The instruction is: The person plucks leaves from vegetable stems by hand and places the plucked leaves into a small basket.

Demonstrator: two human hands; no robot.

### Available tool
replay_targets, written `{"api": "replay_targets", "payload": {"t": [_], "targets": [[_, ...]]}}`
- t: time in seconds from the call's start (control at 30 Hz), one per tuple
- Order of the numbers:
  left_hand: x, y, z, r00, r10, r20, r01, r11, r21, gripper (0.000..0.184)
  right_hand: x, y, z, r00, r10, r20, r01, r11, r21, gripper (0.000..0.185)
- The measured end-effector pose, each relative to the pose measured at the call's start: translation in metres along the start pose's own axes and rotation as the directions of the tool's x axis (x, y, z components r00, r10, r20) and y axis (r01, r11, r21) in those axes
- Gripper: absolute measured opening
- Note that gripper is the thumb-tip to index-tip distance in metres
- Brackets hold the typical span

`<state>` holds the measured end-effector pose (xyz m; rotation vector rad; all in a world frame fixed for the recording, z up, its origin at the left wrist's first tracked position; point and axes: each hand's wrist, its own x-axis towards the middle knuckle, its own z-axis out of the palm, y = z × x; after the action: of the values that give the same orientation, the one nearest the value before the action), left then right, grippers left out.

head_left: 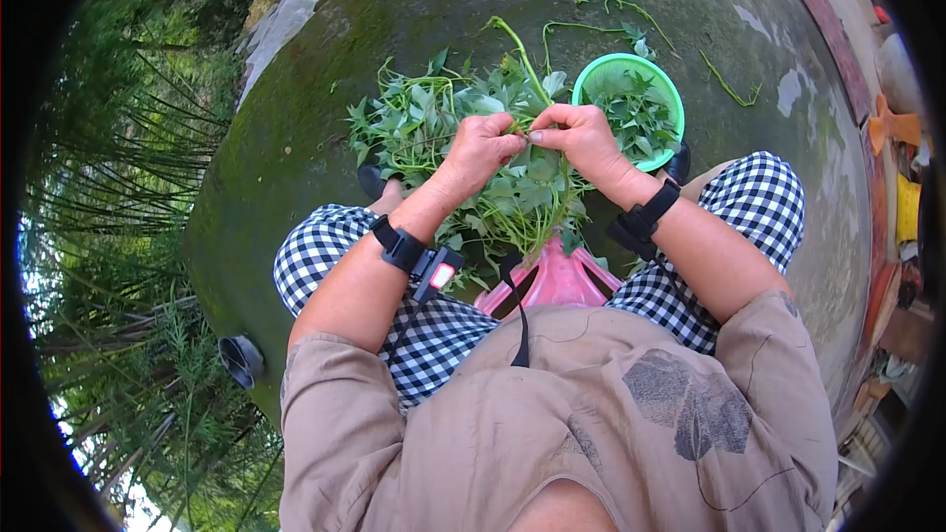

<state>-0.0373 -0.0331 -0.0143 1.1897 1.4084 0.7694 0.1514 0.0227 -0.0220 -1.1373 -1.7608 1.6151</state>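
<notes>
Stem [523, 54] pinched by left hand [482, 150] and right hand [583, 141], fingertips closed, seemingly for control. Basket [678, 103] placed near, 3 o'clock, likely for reach.

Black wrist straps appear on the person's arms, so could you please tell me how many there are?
2: one black strap around the left wrist, the other around the right wrist. Any under the shirt sleeves would be hidden.
</notes>
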Motion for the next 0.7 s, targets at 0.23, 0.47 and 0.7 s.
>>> {"api": "replay_targets", "payload": {"t": [0.23, 0.47, 0.7], "targets": [[-0.004, -0.004, 0.003, 0.999, 0.025, -0.02, -0.024, 0.999, 0.036, 0.016, 0.003, -0.001, 0.001, 0.999, 0.034, 0.022, -0.035, 0.998, 0.053, 0.016], [-0.006, 0.006, 0.001, 0.993, -0.079, -0.084, 0.064, 0.983, -0.172, 0.014, 0.009, 0.001, -0.005, 0.995, 0.071, 0.071, -0.06, 0.989, -0.136, 0.018], [-0.007, 0.008, 0.001, 0.996, 0.031, -0.083, -0.037, 0.997, -0.067, 0.014, 0.004, -0.012, -0.003, 0.992, 0.062, 0.109, -0.046, 0.988, -0.146, 0.023]]}}
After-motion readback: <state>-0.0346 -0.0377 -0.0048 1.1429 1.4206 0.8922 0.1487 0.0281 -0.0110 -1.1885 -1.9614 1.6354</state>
